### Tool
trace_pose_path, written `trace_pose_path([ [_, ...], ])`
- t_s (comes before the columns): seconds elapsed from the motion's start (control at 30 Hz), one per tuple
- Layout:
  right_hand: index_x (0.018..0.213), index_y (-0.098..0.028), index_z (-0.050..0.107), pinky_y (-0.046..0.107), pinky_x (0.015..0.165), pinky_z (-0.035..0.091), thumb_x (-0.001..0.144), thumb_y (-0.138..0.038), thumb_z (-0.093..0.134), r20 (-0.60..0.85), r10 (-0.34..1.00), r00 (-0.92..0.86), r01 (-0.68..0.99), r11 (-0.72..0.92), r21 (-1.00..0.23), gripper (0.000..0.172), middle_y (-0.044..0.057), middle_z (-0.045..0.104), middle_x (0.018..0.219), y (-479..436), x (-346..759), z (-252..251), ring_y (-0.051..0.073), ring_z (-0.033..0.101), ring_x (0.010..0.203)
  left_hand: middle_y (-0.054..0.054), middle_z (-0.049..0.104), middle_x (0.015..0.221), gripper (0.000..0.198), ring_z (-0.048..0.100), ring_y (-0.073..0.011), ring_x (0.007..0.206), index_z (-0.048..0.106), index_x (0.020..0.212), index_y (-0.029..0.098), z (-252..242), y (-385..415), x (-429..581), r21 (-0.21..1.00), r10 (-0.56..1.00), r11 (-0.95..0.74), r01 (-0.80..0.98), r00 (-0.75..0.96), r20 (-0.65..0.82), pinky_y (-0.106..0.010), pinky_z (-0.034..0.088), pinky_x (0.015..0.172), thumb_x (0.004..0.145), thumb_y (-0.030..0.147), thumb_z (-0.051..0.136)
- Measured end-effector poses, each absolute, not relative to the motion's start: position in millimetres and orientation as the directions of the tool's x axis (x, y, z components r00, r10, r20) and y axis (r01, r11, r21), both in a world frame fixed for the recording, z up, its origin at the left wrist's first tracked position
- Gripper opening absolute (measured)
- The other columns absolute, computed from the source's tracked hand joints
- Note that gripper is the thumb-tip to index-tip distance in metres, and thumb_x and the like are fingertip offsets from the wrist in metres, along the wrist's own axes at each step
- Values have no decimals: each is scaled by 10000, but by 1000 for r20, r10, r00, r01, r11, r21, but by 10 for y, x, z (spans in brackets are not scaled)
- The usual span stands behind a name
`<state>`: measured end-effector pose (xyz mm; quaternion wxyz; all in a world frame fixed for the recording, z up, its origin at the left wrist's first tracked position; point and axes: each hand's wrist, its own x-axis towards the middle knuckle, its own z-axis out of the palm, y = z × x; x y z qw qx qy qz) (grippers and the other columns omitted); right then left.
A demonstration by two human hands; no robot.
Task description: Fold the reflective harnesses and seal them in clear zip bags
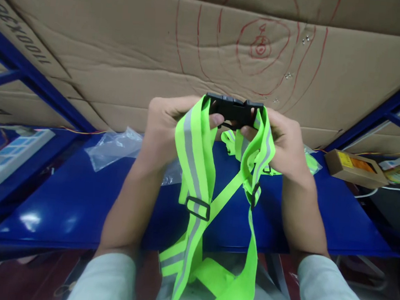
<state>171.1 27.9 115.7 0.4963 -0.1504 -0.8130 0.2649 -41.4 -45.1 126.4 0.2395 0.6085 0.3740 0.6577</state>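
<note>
Both hands hold up a neon-green reflective strap harness by its black plastic buckle. My left hand is closed on the buckle's left end, thumb against its underside. On the other end, my right hand is closed the same way, its fingers partly hidden by the webbing. The two buckle halves meet in the middle; whether they are fully clicked I cannot tell. Green straps with grey stripes hang down toward my lap, with a black slider on the left strap. More green webbing lies on the table behind.
The blue table runs across in front of me. Clear plastic bags lie on it. A white power strip is at left, a small cardboard box at right. Behind stands a cardboard sheet with red rings.
</note>
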Motion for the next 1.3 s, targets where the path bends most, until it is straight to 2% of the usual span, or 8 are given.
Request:
trace_pose_path([
  [0.17,1347,-347,695,381,1115,548,1031,-421,626,641,545,-541,-220,644,-733,332,-9,726,1305,377,1934,1232,208,680,1255,21,772,837,135,706,-217,744,857,896,287,1221,-361,-547,694,700,-664,277,-95,708,-364,550,643,796,373,885],
  [0.33,1228,-318,770,299,801,608,935,-500,747,582,583,-567,-59,676,-735,346,4,761,1175,286,1970,1278,199,728,1026,-21,788,935,135,707,-204,854,849,908,248,1210,-366,-410,577,607,-760,301,9,795,-349,566,802,802,322,887],
  [0.47,889,-227,810,252,529,436,868,-543,798,601,622,-502,90,728,-679,316,-10,677,721,274,1918,1265,119,582,621,-40,795,972,224,733,-246,935,843,962,261,1226,-373,-443,755,786,-618,221,129,605,-348,593,826,784,387,895],
  [0.63,741,-199,712,255,515,364,889,-581,762,720,643,-263,153,764,-626,413,-5,546,631,316,1814,1224,111,496,583,-76,721,1323,575,676,-345,1263,724,1341,294,1224,-330,-697,923,832,-385,-10,430,352,-421,606,992,791,357,878],
  [0.87,813,-211,649,258,569,399,947,-575,707,798,590,-126,173,805,-568,392,-10,506,692,255,1783,1224,108,508,609,-83,619,1491,798,584,-416,1378,613,1464,295,1204,-323,-561,943,848,-301,-144,412,334,-494,593,1044,799,707,769],
  [1.03,829,-221,594,268,506,418,918,-620,723,756,652,-55,50,758,-650,428,-11,509,693,198,1745,1234,120,527,576,-77,731,1323,604,644,-367,1313,705,1338,241,1081,-327,-305,949,904,-314,16,312,293,-485,540,1129,789,411,892],
  [1.17,848,-226,594,286,542,489,907,-633,728,742,671,-14,35,742,-670,432,6,546,723,184,1713,1250,149,581,633,-89,742,1298,479,690,-344,1239,737,1277,222,964,-254,-248,969,921,-245,-44,303,246,-472,567,1086,843,394,848],
  [1.3,871,-254,591,342,617,552,898,-669,711,730,684,-17,40,730,-683,432,32,642,830,156,1729,1270,200,654,743,-72,716,1351,512,651,-327,1310,731,1291,253,948,-243,-182,922,882,-336,-193,280,380,-447,555,1111,857,514,811],
])
